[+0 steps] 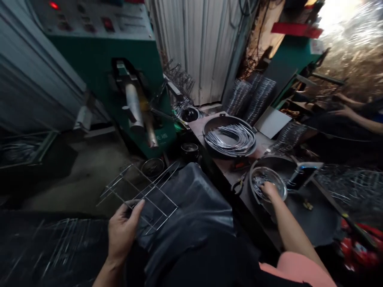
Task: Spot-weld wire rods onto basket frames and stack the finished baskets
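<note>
My left hand (124, 229) grips the near edge of a wire rack (149, 189), thumb on top, and the rack is held out over my dark apron (197, 199). On the right, my right hand (269, 190) reaches into a clear round bowl (279, 181) of small metal pieces (259, 181); its fingertips are down among them, and what they pinch is too small to make out. That bowl sits in a large dark pan (317, 223). Beyond it, a round pan (209, 149) holds curved metal wires (230, 139).
A green machine (86, 59) with metal electrode arms (134, 103) stands ahead on the left. Stacked wire parts (260, 99) are behind the pans. Another person's arms (356, 115) show at the far right. Loose wires (66, 243) lie at lower left.
</note>
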### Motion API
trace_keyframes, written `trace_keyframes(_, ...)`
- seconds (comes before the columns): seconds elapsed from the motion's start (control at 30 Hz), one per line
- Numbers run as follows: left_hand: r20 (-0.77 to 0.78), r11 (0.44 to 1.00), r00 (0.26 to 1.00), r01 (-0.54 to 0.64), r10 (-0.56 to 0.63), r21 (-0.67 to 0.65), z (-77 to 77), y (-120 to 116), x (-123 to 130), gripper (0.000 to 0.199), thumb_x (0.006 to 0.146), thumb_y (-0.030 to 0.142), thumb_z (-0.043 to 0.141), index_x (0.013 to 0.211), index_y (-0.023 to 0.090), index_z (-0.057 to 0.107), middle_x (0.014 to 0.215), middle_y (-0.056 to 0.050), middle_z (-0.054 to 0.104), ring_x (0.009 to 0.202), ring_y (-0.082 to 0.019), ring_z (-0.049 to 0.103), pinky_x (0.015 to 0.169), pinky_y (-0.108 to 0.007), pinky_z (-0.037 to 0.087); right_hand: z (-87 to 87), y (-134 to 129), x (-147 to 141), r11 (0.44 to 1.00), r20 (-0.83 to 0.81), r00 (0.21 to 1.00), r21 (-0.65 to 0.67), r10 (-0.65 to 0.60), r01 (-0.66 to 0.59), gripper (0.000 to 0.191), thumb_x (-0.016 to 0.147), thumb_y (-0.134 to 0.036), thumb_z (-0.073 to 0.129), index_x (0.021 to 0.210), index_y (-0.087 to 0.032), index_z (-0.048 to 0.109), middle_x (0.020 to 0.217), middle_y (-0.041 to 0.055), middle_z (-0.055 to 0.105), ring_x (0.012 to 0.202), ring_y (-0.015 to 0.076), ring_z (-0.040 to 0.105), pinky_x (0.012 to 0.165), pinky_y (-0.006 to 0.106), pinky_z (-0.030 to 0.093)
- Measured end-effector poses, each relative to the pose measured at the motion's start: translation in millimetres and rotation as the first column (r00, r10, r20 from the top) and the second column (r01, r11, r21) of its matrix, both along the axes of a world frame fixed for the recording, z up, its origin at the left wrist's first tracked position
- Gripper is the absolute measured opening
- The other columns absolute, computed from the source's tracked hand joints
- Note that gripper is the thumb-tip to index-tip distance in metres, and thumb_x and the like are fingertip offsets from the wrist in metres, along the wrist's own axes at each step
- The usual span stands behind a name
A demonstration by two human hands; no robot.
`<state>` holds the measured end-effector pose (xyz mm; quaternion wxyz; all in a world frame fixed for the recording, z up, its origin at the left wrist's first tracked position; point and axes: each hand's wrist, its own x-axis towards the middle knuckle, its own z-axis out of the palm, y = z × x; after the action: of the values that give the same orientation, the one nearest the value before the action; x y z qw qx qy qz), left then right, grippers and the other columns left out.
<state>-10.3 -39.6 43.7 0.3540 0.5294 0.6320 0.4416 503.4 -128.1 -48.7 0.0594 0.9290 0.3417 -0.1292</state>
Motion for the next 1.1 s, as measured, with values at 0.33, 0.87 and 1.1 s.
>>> trace_keyframes(0.33,0.399,0.978,0.899,-0.209,0.184,0.02,17.2,24.3,4.7,0.025,0.061,0.038,0.07,0.069,0.017,0.06,0.066,0.003,0.058,0.064,-0.011,0.051,0.061,-0.022,0.04,35.6,8.6,-10.6,0.887,0.02,0.998,0.458,0.054,-0.057,0.035,0.078,-0.021,0.043,0.101,-0.01,0.067,0.099,0.017,0.068,0.089,0.0259,0.063,0.078,0.034,0.047)
trace_keyframes(0.87,0.651,0.942,0.711,-0.335,0.267,-0.02,-37.8,22.3,16.3,0.025,0.054,0.038,0.074,0.062,0.017,0.062,0.058,0.003,0.054,0.059,-0.01,0.049,0.06,-0.022,0.04,99.7,203.1,-293.0,0.614,-0.574,0.234,0.772,0.785,-0.163,0.028,0.074,-0.042,0.057,0.062,-0.016,0.058,0.049,-0.0038,0.05,0.045,0.0092,0.046,0.046,0.021,0.034)
trace_keyframes(1.1,0.652,0.958,0.716,-0.281,0.25,-0.059,-50.2,25.9,4.5,0.023,0.058,0.037,0.071,0.062,0.018,0.059,0.058,0.003,0.054,0.065,-0.012,0.054,0.067,-0.025,0.043,94.8,212.2,-312.1,0.597,-0.59,0.166,0.802,0.79,0.012,0.033,0.078,-0.046,0.053,0.061,-0.017,0.053,0.049,-0.0034,0.051,0.047,0.0093,0.045,0.051,0.022,0.035)
